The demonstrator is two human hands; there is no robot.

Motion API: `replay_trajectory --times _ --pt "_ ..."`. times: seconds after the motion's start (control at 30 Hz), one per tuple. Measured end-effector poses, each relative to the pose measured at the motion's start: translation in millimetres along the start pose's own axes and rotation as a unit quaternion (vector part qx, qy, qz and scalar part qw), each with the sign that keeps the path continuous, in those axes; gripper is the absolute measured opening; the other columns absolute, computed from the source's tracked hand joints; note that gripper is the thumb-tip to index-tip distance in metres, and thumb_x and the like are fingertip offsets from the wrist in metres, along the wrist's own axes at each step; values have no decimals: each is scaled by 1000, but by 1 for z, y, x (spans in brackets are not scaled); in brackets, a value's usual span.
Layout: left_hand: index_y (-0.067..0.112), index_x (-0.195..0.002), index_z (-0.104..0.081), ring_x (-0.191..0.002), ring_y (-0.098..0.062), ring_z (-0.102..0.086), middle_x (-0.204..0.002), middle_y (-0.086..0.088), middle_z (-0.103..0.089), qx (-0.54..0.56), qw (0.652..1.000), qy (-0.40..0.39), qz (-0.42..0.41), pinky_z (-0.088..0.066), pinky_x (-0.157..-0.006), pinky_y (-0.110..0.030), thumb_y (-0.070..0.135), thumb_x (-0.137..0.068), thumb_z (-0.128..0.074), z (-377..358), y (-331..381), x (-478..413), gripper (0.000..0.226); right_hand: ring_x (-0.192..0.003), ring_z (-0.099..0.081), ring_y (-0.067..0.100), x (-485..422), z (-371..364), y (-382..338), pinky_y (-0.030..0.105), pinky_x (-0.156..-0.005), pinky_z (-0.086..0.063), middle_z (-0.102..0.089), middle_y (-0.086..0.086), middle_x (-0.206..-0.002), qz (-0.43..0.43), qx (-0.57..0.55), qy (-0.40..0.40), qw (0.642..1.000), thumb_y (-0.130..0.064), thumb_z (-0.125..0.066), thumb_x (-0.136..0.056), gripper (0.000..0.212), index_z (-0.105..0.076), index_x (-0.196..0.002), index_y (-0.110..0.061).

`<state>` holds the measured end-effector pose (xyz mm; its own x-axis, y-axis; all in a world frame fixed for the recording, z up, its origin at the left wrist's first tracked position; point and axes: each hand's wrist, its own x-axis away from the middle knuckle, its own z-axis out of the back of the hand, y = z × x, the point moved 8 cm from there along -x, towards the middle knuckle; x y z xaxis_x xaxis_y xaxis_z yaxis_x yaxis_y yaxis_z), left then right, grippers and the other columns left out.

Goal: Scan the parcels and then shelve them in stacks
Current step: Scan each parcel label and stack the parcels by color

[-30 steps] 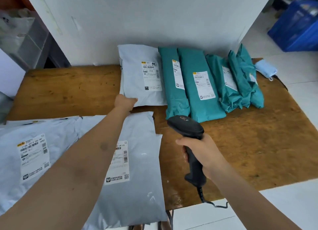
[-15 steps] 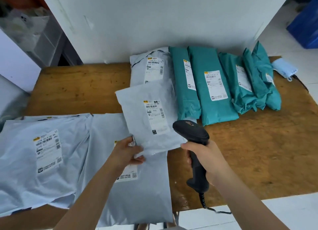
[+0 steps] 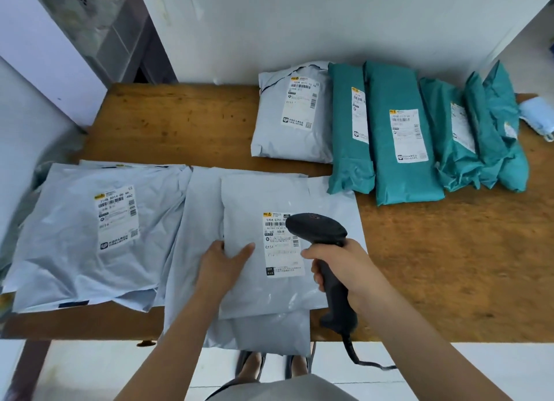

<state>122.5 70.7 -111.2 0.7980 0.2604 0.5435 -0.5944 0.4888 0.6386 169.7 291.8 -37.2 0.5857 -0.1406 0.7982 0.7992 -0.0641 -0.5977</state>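
Left hand holds the grey parcel by its left edge: the thumb lies flat on the top face, and the fingers run along the edge, their tips hidden. The parcel lies flat at the near edge of the table, on top of a larger grey parcel, its long axis running from the person toward the wall. Its label faces up and shares that axis, with the main barcode in a band across the far end.

Right hand is wrapped fully round the grip of the scanner, with the cable trailing off the table edge. The scanner head sits over the label's upper right corner and covers part of it, nose pointing left and away. The barcode therefore lies just left of the nose and below it — very close, and partly masked from this view. In my judgement the scan depends on this offset; the head probably needs to tip down or draw back a little so that its window faces the whole band. The right hand is the nearer one to the label, and the left only steadies the parcel.

A flattened heap of grey parcels lies to the left. At the far side, against the wall, one more grey parcel stands beside a row of teal parcels — none of them shelved yet.
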Motion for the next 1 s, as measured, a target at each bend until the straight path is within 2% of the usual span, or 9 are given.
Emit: replay_trajectory --times 0.17,0.33,0.47,0.57,0.67,0.73,0.83,0.9,1.0 --pt "-2 -110 -56 -102 -31 -62 -113 -17 -65 -15 1000 2 4 -42 -72 -28 28 -79 -72 -6 3 -4 47 -46 -50 17 1 -7 7 26 -51 -46 -57 10 -59 -24 23 -19 999 -10 -68 -80 15 -67 -92 -2" --pt "-3 -114 -53 -105 -31 -60 -115 -19 -63 -8 1000 11 -9 -35 -71 -25 19 -82 -69 -4 5 0 41 -45 -50 17 0 -5 10 24 -49 -46 -57 9 -58 -25 20 -15 999 -11 -69 -80 8 -66 -86 -5" --pt "13 -88 -57 -81 -27 -60 -81 -4 -64 25 996 3 -84 -38 -58 -16 8 -86 -62 0 17 8 7 -45 -49 18 2 -2 12 24 -48 -45 -56 10 -57 -16 20 -10 1000 -10 -69 -80 10 -66 -85 -3" --pt "16 -78 -52 -63 -9 -50 -67 11 -54 24 987 23 -156 -35 -51 -6 7 -87 -60 24 28 20 15 -46 -47 19 3 2 14 26 -49 -43 -54 10 -57 -10 14 -4 1000 -9 -69 -79 9 -65 -83 -2" --pt "6 -94 -56 -75 -28 -61 -80 -9 -65 -36 984 74 -156 -46 -67 -25 11 -87 -61 66 15 21 10 -45 -48 18 5 6 16 26 -48 -43 -55 10 -56 -2 22 -1 1000 -9 -70 -79 8 -65 -81 -2" --pt "3 -117 -50 -98 -43 -58 -106 -25 -62 -134 982 85 -102 -45 -81 -42 13 -87 -61 87 -1 17 33 -42 -48 17 7 7 17 25 -45 -43 -55 9 -54 -2 29 -5 1000 -9 -70 -80 8 -65 -80 -3" --pt "4 -144 -19 -121 -51 -38 -135 -32 -35 -217 960 162 -69 -34 -99 -57 12 -82 -65 110 -1 19 77 -41 -48 16 9 8 16 23 -44 -43 -55 8 -53 -8 35 -16 999 -9 -69 -81 8 -64 -78 -3" --pt "6 -145 -18 -126 -47 -33 -139 -29 -30 -194 953 195 -124 -31 -102 -56 14 -81 -66 108 31 16 80 -40 -49 15 10 11 10 22 -44 -44 -55 8 -52 -9 47 -20 999 -10 -69 -81 12 -63 -73 -4" --pt "8 -137 -35 -120 -35 -46 -131 -20 -45 -81 974 131 -169 -39 -95 -41 17 -85 -62 77 92 -11 60 -40 -48 15 10 21 -6 21 -43 -44 -56 7 -51 8 62 -8 998 -13 -70 -80 16 -62 -71 -3"
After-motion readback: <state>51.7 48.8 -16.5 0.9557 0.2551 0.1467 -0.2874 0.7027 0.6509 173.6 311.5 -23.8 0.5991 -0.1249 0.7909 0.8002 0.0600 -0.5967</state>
